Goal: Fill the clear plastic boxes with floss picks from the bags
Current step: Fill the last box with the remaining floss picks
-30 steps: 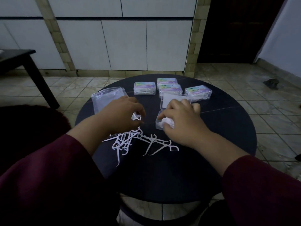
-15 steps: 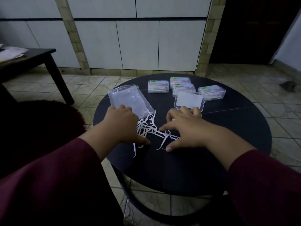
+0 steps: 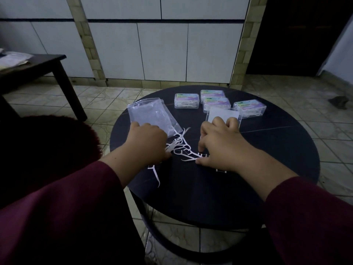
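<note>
Floss picks (image 3: 180,147) lie in a loose white tangle on the round dark worktop (image 3: 267,169), between the two hands. The left hand (image 3: 147,144) rests knuckles-up at the left edge of the pile, its fingers curled down onto the picks; whether its grip pinches any of them cannot be told. The right hand (image 3: 219,146) lies spread over the right edge of the pile, fingertips pressing on the worktop and touching the nearest picks, holding nothing that shows. One stray pick (image 3: 155,174) lies apart, nearer the body, below the left wrist. Just beyond the left hand sits a clear plastic bag (image 3: 150,115), flat on the worktop. Beyond the right hand stands an open clear box (image 3: 222,114), its pale lid tilted up. Further back, four closed boxes (image 3: 187,100) with coloured labels sit grouped near the far rim. Dark red sleeves (image 3: 305,226) cover both forearms.
</note>
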